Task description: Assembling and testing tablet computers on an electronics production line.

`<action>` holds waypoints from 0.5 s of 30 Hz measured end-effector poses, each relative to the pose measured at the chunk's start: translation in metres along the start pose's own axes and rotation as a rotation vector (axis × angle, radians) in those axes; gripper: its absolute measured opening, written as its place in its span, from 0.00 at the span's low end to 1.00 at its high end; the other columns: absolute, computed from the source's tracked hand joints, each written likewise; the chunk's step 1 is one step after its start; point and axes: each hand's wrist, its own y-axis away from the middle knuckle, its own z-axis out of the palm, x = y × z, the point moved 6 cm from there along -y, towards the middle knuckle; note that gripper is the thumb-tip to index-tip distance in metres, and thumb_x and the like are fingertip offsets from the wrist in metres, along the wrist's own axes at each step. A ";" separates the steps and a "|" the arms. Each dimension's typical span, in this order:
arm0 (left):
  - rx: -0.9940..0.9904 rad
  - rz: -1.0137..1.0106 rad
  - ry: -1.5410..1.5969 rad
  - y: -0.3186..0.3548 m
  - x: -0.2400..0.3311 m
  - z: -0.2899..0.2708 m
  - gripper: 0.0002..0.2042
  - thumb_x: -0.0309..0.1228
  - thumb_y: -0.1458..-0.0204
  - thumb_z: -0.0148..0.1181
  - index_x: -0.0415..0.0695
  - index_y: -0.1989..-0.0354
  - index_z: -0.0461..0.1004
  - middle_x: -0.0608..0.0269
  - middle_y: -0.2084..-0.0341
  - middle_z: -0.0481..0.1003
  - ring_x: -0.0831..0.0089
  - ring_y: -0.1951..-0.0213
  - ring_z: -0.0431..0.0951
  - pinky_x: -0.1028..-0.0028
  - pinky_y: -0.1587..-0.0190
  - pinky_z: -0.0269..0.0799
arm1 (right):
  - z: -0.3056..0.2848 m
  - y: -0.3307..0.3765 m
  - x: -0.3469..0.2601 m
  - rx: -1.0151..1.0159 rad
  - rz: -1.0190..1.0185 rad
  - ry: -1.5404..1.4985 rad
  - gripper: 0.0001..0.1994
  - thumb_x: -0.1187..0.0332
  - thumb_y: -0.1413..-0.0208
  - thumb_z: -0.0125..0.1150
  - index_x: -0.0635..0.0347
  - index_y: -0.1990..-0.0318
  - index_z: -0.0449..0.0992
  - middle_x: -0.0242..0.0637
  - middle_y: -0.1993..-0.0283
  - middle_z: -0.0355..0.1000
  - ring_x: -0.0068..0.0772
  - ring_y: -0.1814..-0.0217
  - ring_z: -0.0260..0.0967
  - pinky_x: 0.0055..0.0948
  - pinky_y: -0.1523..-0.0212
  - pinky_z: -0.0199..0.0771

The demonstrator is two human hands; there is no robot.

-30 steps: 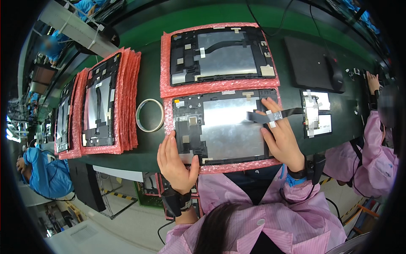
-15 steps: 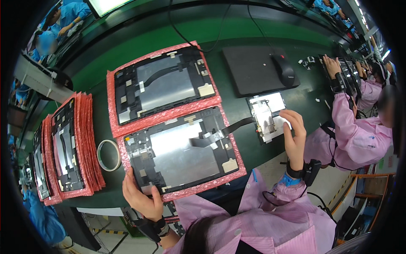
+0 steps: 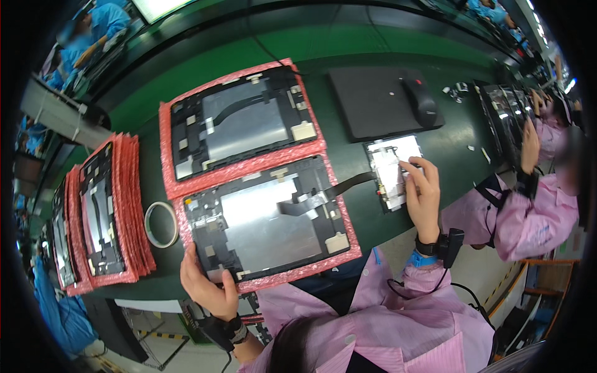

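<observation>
A black tablet housing with a silver metal middle lies on pink bubble wrap in front of me. My left hand grips its near left corner, thumb on the near edge and fingers along the left side. From the housing a black ribbon cable runs right to a small flat silver-and-white panel with circuit parts. Over this panel's right half is my right hand, fingers bent, thumb and fingertips close together. Whatever lies between those fingertips is too small to make out.
Behind stands a second tablet housing on bubble wrap. On the left are a tape roll and wrapped housings stacked. A black pad with a mouse lies back right. A co-worker's hand is at far right.
My right hand has moved slightly left and inward over the small panel, its fingers bending closer together. My left hand stays on the housing's corner. The co-worker's hand has come down nearer.
</observation>
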 end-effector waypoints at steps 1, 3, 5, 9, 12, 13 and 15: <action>0.006 -0.004 0.005 -0.001 0.002 0.000 0.32 0.30 0.53 0.51 0.31 0.39 0.49 0.46 0.46 0.63 0.53 0.46 0.62 0.64 0.43 0.57 | -0.001 0.000 0.000 0.000 0.008 -0.004 0.14 0.81 0.54 0.52 0.60 0.59 0.75 0.43 0.55 0.67 0.45 0.53 0.64 0.34 0.55 0.66; 0.054 -0.021 0.036 0.001 -0.003 0.002 0.33 0.33 0.60 0.54 0.31 0.43 0.55 0.47 0.47 0.65 0.49 0.48 0.62 0.59 0.44 0.53 | -0.001 0.002 0.000 -0.006 0.018 -0.005 0.14 0.82 0.54 0.51 0.61 0.59 0.75 0.43 0.54 0.67 0.44 0.52 0.64 0.33 0.56 0.67; 0.061 -0.009 0.021 0.001 -0.004 0.002 0.33 0.33 0.60 0.55 0.31 0.43 0.55 0.48 0.47 0.66 0.49 0.49 0.63 0.59 0.45 0.54 | -0.002 0.003 -0.001 -0.018 0.025 -0.017 0.14 0.82 0.54 0.51 0.61 0.58 0.75 0.43 0.53 0.67 0.44 0.52 0.64 0.33 0.57 0.67; 0.069 0.002 0.020 0.003 -0.006 0.002 0.35 0.33 0.62 0.57 0.32 0.43 0.55 0.49 0.47 0.66 0.50 0.49 0.64 0.58 0.45 0.55 | 0.001 0.005 0.001 -0.022 0.007 -0.013 0.14 0.82 0.52 0.50 0.61 0.58 0.74 0.42 0.53 0.66 0.42 0.51 0.64 0.31 0.57 0.67; 0.068 0.011 0.013 0.001 -0.005 0.000 0.35 0.33 0.63 0.58 0.33 0.43 0.56 0.49 0.47 0.65 0.51 0.48 0.64 0.58 0.45 0.55 | 0.001 0.005 0.001 -0.027 0.010 -0.006 0.13 0.82 0.50 0.49 0.61 0.57 0.74 0.42 0.53 0.66 0.41 0.51 0.64 0.30 0.58 0.68; 0.063 0.025 0.002 0.001 -0.004 0.000 0.35 0.33 0.63 0.58 0.33 0.43 0.56 0.50 0.47 0.65 0.51 0.48 0.64 0.58 0.45 0.55 | 0.002 0.005 0.002 -0.030 0.034 -0.017 0.13 0.81 0.50 0.49 0.61 0.57 0.74 0.42 0.53 0.66 0.41 0.51 0.64 0.30 0.59 0.68; 0.048 0.032 -0.011 0.000 -0.003 -0.001 0.35 0.33 0.60 0.56 0.32 0.42 0.54 0.49 0.46 0.65 0.52 0.48 0.63 0.60 0.44 0.54 | 0.002 0.005 0.004 -0.033 0.058 -0.027 0.13 0.81 0.50 0.49 0.61 0.57 0.74 0.41 0.52 0.66 0.40 0.51 0.64 0.29 0.60 0.68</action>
